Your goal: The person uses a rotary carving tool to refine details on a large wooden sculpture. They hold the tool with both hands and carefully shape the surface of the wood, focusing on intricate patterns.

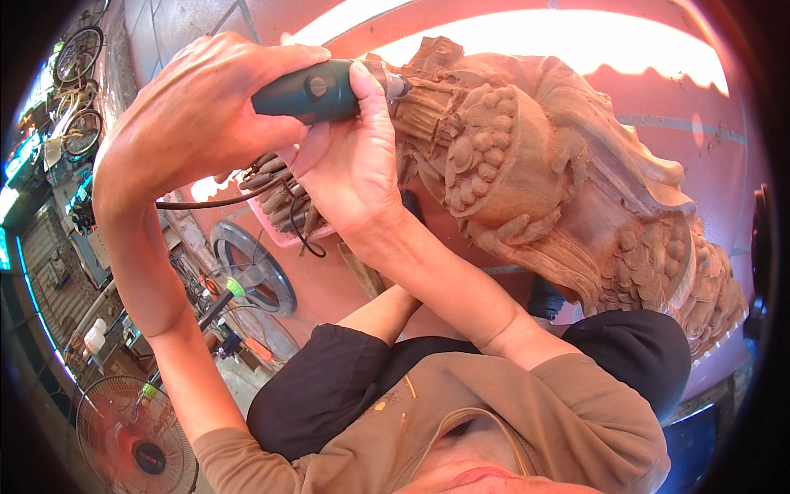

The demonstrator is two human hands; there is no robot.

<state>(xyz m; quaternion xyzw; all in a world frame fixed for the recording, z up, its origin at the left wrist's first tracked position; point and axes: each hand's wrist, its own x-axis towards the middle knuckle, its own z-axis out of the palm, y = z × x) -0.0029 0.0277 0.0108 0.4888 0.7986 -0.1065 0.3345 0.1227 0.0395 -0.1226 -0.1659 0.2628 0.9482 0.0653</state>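
Both hands hold a dark green rotary tool (309, 90) with a metal nose. My left hand (193, 115) is closed around its rear, and my right hand (354, 160) grips it near the front, thumb on top. The nose reaches the left end of a large brown wood carving (527, 165), at its ridged part; whether the bit touches the wood cannot be made out. The carving lies tilted before me, with rounded, heaped shapes, a carved hand and drapery-like folds. A dark cable (206, 203) runs below my left wrist.
Carving tools with wooden handles (288, 202) stand in a pink container (284, 237) below my hands. A grey wheel-like ring (255, 267) is left of it. A fan (136, 436) stands lower left, bicycles (80, 58) farther off. Red tiles (691, 152) lie under the carving.
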